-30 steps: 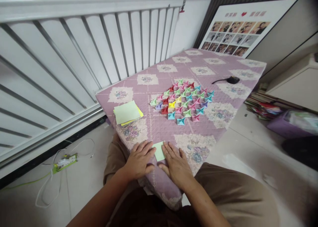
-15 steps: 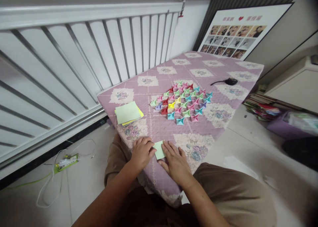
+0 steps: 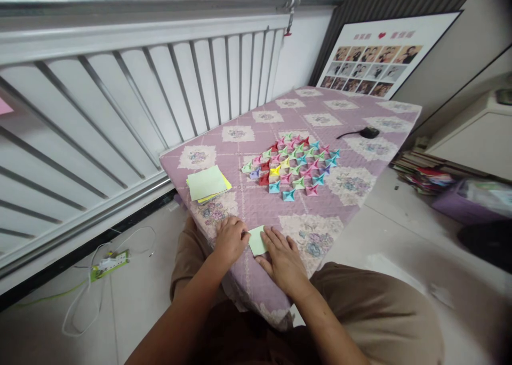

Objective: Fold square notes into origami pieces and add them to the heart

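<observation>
A small light green folded paper (image 3: 257,241) lies on the tablecloth near the table's front corner. My right hand (image 3: 283,257) rests flat on its right side, fingers stretched out and thumb at the lower edge. At the left edge of the paper, my left hand (image 3: 231,240) has its fingers curled in, with thumb and forefinger pinched at the paper. The exact grip of those fingertips is partly hidden. Beyond my left hand sits a stack of square paper sheets (image 3: 207,183), light green on top with yellow beneath.
Several folded paper pieces (image 3: 295,163) in many colours stand in rows mid-table. A black object with a short cable (image 3: 368,132) lies at the right on the purple tablecloth (image 3: 256,208). A white radiator (image 3: 160,88) runs along the left; a power strip (image 3: 110,264) is on the floor.
The view has shifted slightly. My left fingers have drawn in closer together at the paper's left edge; my right hand stays flat on the paper.
</observation>
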Tool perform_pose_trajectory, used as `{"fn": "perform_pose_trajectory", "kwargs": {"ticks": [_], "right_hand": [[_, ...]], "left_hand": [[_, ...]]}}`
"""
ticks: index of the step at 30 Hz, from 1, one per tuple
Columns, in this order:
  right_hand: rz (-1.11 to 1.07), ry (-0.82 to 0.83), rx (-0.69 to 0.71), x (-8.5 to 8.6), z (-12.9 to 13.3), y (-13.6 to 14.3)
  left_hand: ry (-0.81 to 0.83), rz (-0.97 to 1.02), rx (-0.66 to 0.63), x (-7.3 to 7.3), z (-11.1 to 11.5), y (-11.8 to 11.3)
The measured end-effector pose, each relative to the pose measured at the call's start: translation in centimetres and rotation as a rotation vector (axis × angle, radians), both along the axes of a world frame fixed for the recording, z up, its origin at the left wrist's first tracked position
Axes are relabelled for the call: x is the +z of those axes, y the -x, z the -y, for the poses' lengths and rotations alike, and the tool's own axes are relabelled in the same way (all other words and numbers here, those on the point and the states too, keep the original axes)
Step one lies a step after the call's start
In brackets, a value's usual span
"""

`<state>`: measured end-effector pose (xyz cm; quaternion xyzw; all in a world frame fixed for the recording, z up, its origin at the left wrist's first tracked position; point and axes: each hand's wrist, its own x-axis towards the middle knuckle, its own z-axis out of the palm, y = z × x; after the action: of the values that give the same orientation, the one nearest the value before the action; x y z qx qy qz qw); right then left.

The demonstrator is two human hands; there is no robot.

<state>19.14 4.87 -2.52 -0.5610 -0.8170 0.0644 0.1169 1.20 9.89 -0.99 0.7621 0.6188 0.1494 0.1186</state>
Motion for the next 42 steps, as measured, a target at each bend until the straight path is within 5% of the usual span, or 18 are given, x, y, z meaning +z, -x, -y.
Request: {"fn": "perform_pose_trajectory", "kwargs": {"ticks": [18, 31, 42], "right_hand": [[-0.049, 0.007, 0.013, 0.1, 0.2, -0.5], [-0.100, -0.015, 0.022, -0.1, -0.1, -0.6], [-0.191, -0.096, -0.148, -1.4, -1.3, -1.1]], "left_hand": [[-0.030, 0.096, -0.001, -0.7, 1.7, 0.5], [0.011, 0.071, 0.063, -0.5, 2.6, -1.2], [0.066, 0.091, -0.014, -0.5, 1.6, -0.5]]}}
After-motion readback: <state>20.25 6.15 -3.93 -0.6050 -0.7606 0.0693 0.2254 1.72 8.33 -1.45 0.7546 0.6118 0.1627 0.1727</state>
